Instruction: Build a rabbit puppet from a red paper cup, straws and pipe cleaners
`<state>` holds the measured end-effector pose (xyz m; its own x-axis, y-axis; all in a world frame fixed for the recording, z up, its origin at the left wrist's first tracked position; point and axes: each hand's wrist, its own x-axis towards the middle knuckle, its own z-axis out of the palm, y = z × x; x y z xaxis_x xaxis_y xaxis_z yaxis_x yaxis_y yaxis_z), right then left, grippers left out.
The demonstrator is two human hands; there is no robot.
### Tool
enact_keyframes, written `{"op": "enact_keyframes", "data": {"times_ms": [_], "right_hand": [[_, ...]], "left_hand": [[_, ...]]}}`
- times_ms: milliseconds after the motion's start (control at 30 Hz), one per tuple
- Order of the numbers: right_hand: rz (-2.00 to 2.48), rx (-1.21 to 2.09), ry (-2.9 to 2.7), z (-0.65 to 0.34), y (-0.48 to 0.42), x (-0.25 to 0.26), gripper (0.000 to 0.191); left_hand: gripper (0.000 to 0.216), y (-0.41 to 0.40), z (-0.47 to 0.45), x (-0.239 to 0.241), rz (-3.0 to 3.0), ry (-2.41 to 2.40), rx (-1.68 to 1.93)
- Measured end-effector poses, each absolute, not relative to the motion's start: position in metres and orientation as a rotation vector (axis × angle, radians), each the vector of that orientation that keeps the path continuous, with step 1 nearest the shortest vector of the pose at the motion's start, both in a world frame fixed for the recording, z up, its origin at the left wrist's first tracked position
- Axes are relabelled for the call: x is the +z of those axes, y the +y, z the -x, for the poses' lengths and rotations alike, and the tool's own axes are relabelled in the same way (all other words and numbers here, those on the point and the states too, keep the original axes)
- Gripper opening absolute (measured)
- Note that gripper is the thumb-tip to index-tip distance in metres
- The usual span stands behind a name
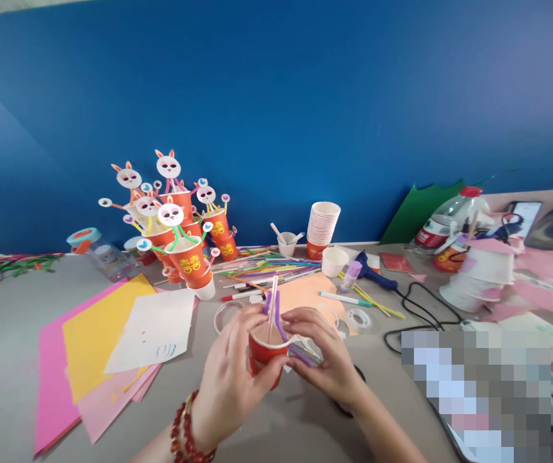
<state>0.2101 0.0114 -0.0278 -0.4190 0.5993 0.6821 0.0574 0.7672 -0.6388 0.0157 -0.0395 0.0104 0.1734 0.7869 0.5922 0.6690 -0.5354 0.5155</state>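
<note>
Head view, lower centre of the frame: a red paper cup is held upright just above the grey worktop, between two hands. The left hand is wrapped around the cup's left side, its grip closed on the wall with the thumb laid across the front; a red bead bracelet is worn at that wrist. The right hand is set against the cup's right side, its grip closed on a purple straw that rises bent from the cup's mouth. A pink straw is seen standing in the cup beside it. Sheets of pink, yellow and white paper are spread at the lower left. Rabbit-faced cup figures are grouped at the upper left of the worktop, and a stack of white cups stands behind the hands. A blue glue gun and a tape roll lie to the right.
</note>
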Motion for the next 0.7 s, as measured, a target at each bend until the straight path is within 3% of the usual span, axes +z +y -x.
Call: {"op": "enact_keyframes", "data": {"times_ms": [100, 200, 267, 400, 700], "right_hand": [[0.481, 0.741, -1.887, -0.21, 0.011, -0.03, 0.039], [0.439, 0.896, -1.797, -0.212, 0.011, -0.031, 0.035], [0.4, 1.029, -1.711, -0.213, 0.01, -0.032, 0.031], [0.375, 1.296, -1.546, -0.214, 0.007, -0.034, 0.025], [0.419, 1.496, -1.395, -0.213, 0.01, -0.044, 0.025]], "left_hand": [[0.073, -0.041, -0.012, 0.008, -2.21, 1.419, 1.258], [0.083, -0.038, 0.002, 0.013, -2.025, 1.26, 1.165], [0.079, -0.032, 0.014, 0.019, -1.911, 1.085, 1.138], [0.04, -0.014, 0.032, 0.018, -1.621, 0.68, 1.069], [0.028, -0.004, 0.032, -0.001, -1.685, 0.482, 1.113]]}}
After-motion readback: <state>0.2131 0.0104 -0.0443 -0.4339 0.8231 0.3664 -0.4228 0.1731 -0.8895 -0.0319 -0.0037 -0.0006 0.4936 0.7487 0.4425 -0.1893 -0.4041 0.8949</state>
